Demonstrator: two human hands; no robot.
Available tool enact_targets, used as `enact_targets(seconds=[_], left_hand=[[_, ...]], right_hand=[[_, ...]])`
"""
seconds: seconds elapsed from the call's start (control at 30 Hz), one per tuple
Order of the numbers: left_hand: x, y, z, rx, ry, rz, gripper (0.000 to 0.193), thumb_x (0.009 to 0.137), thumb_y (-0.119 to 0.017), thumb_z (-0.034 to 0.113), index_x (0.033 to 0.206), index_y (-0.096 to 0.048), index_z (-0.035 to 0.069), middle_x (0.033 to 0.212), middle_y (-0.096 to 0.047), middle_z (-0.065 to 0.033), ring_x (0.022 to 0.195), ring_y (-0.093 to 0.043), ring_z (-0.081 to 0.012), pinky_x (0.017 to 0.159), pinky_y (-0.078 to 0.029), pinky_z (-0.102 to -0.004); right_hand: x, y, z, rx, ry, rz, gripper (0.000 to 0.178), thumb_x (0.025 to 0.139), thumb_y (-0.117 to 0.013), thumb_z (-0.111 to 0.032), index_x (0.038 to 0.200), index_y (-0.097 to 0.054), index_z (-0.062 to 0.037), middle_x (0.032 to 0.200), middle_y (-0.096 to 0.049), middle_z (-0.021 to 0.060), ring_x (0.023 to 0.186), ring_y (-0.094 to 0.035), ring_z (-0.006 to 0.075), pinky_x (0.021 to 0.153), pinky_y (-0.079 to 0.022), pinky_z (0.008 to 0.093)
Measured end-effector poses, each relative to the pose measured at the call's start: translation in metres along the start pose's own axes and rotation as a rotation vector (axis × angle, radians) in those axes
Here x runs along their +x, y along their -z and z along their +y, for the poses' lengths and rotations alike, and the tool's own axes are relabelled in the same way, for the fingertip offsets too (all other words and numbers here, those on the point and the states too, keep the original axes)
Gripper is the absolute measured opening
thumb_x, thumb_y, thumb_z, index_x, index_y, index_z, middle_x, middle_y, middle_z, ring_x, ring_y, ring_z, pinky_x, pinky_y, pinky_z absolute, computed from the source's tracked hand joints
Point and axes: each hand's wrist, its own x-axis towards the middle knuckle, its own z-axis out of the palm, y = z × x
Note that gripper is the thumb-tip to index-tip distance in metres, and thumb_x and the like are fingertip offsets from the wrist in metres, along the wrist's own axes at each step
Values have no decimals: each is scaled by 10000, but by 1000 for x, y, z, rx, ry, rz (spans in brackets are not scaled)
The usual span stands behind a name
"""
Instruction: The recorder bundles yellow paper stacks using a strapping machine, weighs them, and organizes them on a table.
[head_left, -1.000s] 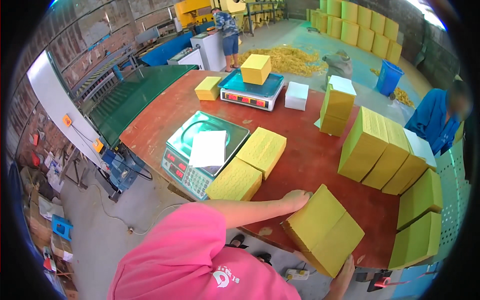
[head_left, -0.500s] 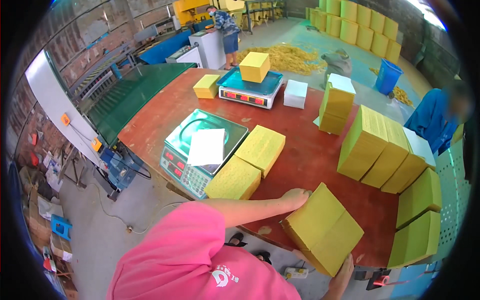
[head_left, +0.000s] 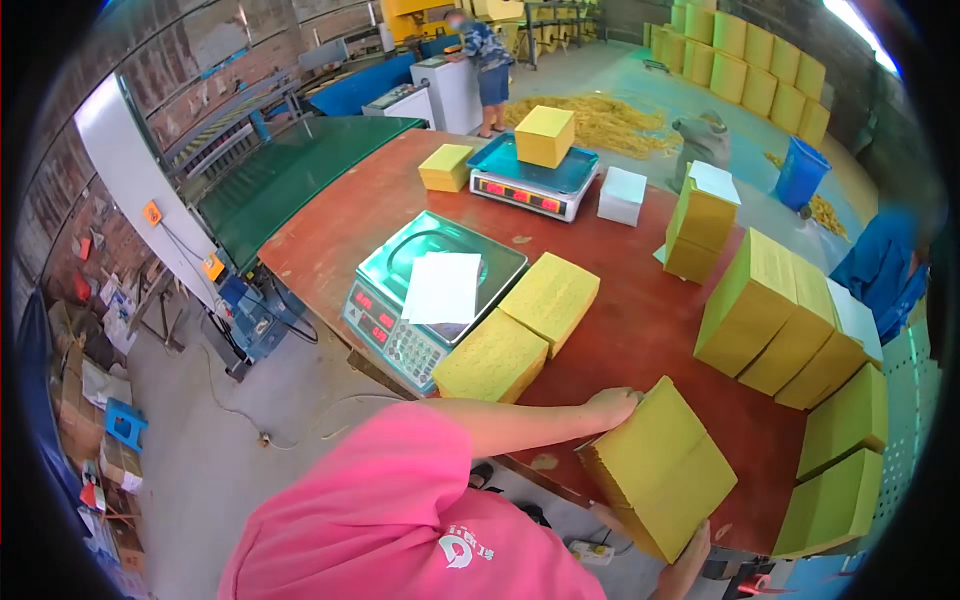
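Between my two hands is a large block of stacked yellow paper (head_left: 660, 465), tilted at the table's near edge, with a seam across its top face. My left hand (head_left: 612, 406) presses against its far left side, fingers partly hidden behind the paper. At the near right corner my right hand (head_left: 688, 556) grips the lower edge, its fingers along the side. Left of the block, two yellow paper stacks (head_left: 492, 358) lie side by side against a digital scale (head_left: 396, 340). White sheets (head_left: 440, 288) rest on that scale's plate.
A second scale (head_left: 530, 190) carries a yellow paper block (head_left: 545, 136). Tall yellow stacks (head_left: 745, 310) line the right side of the red table (head_left: 620, 310). A co-worker in blue (head_left: 880, 270) is at the right; another person (head_left: 485, 70) stands at a far machine.
The view has shifted, so the table and scales sit further right and slightly lower in the picture. Both hands keep hold of the yellow paper block, which is tilted much as before.
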Motion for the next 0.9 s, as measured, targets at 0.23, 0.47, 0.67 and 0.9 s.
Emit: enact_targets(seconds=[0.23,0.47,0.67,0.9], left_hand=[[8,-8,3,-2,28,-54,342,968,-315,188,1087,-593,29,1120,-596,-200,1064,-580,-369,930,-471,-441],[18,-18,-8,19,-20,-74,324,960,-339,183,1085,-598,35,1098,-603,-198,1046,-589,-365,912,-481,-441],[18,-20,-16,165,-159,-23,285,948,-366,158,1054,-587,13,1079,-607,-208,1026,-603,-362,871,-505,-442],[10,-9,-13,113,-86,3,381,976,-289,211,1031,-595,-8,1122,-612,-236,1025,-609,-393,911,-474,-475]], right_hand=[[-15,2,6,-261,-104,186,530,1026,-415,-329,1333,-476,99,1385,-484,253,1235,-489,318,1072,-358,396],[-20,1,10,-165,-191,260,503,1032,-407,-296,1345,-469,93,1371,-496,233,1240,-480,292,1062,-365,394],[-14,-14,-20,55,-360,322,535,1019,-441,-336,1344,-473,88,1351,-512,205,1206,-500,279,1033,-384,376],[-7,-19,-17,105,-372,327,550,1016,-445,-349,1339,-476,94,1357,-509,201,1222,-489,275,1035,-381,376]])
